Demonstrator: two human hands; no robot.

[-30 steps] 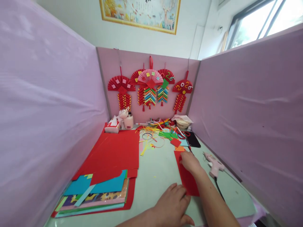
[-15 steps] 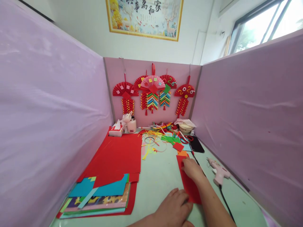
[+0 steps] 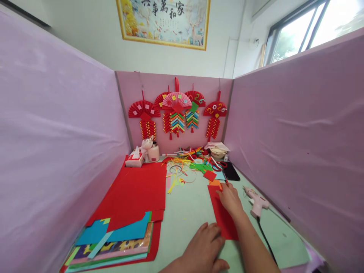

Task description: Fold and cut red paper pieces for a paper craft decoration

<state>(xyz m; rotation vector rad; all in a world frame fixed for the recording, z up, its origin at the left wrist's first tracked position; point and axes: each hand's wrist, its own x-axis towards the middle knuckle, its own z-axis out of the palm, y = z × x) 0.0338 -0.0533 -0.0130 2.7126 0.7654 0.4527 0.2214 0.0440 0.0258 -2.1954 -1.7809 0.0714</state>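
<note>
A narrow red paper sheet (image 3: 219, 218) lies on the pale green table (image 3: 186, 212). My right hand (image 3: 230, 199) rests on its far end, fingers curled down onto the paper near the top edge. My left hand (image 3: 203, 248) lies flat at the sheet's near left corner, fingers stretched out and pressing on it. A pink hot glue gun (image 3: 256, 201) sits just right of my right hand, its black cord (image 3: 265, 239) running toward me.
A stack of red and coloured paper sheets (image 3: 125, 216) fills the left side. Paper strips and scraps (image 3: 187, 167), a black phone (image 3: 230, 171), a bowl (image 3: 218, 151), a tissue box (image 3: 133, 159) and a pink cup lie at the back. Pink partitions enclose three sides, with paper fan ornaments (image 3: 178, 110) hanging.
The view has shifted a little. Both hands stay on the red sheet in about the same places.
</note>
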